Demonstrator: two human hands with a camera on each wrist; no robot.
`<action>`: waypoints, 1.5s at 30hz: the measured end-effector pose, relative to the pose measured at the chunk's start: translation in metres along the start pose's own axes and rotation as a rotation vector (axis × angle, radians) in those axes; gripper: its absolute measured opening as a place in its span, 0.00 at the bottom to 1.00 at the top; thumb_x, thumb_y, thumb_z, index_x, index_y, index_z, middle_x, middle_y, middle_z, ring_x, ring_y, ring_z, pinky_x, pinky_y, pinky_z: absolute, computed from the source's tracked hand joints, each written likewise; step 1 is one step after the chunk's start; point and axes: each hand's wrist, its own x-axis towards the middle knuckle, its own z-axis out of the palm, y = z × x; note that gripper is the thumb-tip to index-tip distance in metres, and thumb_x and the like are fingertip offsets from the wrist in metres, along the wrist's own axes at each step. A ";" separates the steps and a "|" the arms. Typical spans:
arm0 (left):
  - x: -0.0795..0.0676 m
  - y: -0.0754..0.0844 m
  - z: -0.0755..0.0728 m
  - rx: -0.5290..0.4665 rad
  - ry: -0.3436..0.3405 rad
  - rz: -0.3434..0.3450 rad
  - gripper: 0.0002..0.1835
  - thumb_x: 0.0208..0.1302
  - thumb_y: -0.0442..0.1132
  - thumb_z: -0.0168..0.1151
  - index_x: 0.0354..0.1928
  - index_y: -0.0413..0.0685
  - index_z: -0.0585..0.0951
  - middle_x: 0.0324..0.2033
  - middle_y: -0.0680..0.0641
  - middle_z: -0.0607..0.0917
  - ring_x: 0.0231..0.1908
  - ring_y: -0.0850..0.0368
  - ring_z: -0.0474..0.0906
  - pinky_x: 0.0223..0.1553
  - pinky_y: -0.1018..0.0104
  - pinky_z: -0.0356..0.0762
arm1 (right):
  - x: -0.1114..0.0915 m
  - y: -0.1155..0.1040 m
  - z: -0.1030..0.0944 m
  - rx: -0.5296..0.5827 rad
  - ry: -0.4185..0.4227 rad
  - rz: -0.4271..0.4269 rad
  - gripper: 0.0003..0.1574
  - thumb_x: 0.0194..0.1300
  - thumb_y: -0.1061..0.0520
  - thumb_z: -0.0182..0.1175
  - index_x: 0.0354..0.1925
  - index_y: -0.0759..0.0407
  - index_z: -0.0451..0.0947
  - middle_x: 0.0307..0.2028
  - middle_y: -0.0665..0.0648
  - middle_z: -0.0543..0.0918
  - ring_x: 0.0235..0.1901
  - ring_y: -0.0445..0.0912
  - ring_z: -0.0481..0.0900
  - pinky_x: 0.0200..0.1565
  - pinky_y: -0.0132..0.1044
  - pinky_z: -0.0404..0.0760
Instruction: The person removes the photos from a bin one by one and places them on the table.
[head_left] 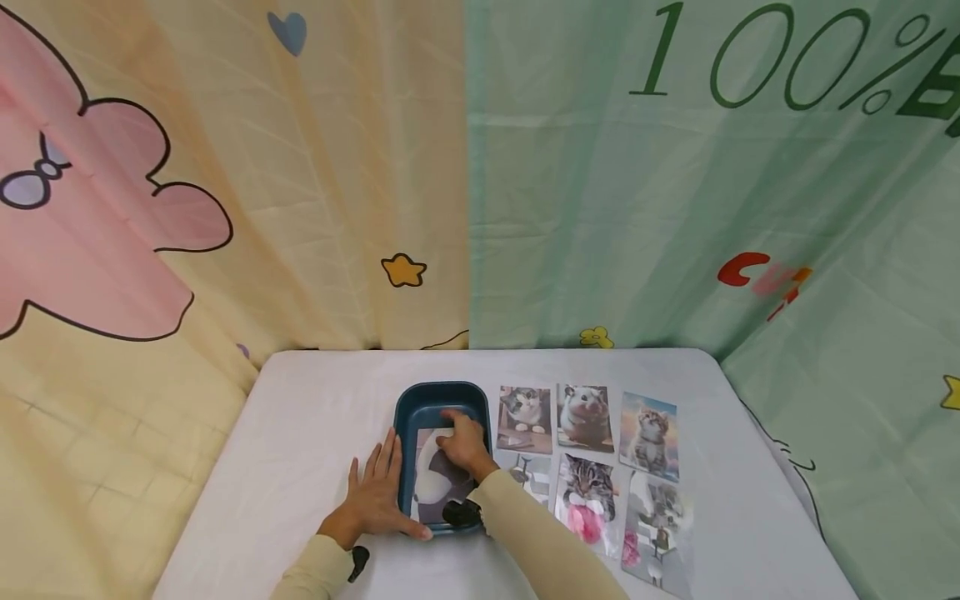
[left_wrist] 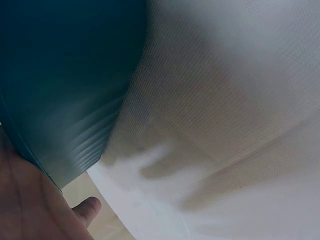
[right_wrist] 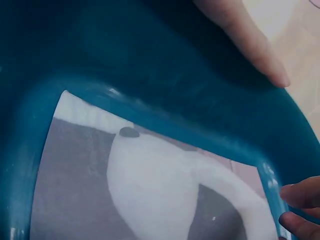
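Note:
A dark teal plastic tray (head_left: pixel 405 408) stands on the white table, and a photo card (head_left: pixel 431 487) with a pale rounded shape on grey lies inside it. My left hand (head_left: pixel 378 492) rests along the tray's left side, fingers spread and straight, thumb by the near rim. Over the far part of the tray reaches my right hand (head_left: pixel 465 442), index finger and thumb pointing left and apart. In the right wrist view, two fingertips (right_wrist: pixel 300 195) come close to the edge of the photo card (right_wrist: pixel 155 185) beside the tray wall; contact with the card is unclear.
Right of the tray, several animal photo cards lie in two rows, among them a hamster card (head_left: pixel 585 417) and a kitten card (head_left: pixel 648 437). The nearer ones look glossy with glare. Printed curtains (head_left: pixel 375 167) hang behind the white table (head_left: pixel 300 433) and at both sides.

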 end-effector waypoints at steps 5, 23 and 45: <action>0.001 0.003 -0.003 0.004 -0.001 0.012 0.83 0.21 0.75 0.74 0.74 0.34 0.43 0.75 0.37 0.39 0.71 0.34 0.42 0.64 0.29 0.32 | -0.003 0.002 0.001 0.013 0.005 -0.002 0.28 0.52 0.66 0.63 0.54 0.69 0.76 0.47 0.63 0.84 0.51 0.59 0.77 0.58 0.59 0.63; -0.001 0.011 -0.008 0.028 -0.016 0.012 0.83 0.23 0.74 0.76 0.74 0.33 0.41 0.75 0.36 0.39 0.71 0.34 0.44 0.65 0.30 0.39 | -0.007 0.007 -0.003 0.205 0.151 -0.016 0.12 0.53 0.62 0.70 0.39 0.61 0.85 0.39 0.59 0.86 0.42 0.52 0.83 0.46 0.45 0.81; 0.000 0.004 -0.007 0.009 -0.031 -0.015 0.84 0.22 0.74 0.76 0.74 0.33 0.41 0.75 0.36 0.38 0.71 0.33 0.43 0.65 0.30 0.38 | -0.006 0.007 -0.034 0.194 0.229 -0.097 0.04 0.59 0.63 0.66 0.35 0.60 0.86 0.34 0.57 0.86 0.37 0.50 0.82 0.40 0.40 0.81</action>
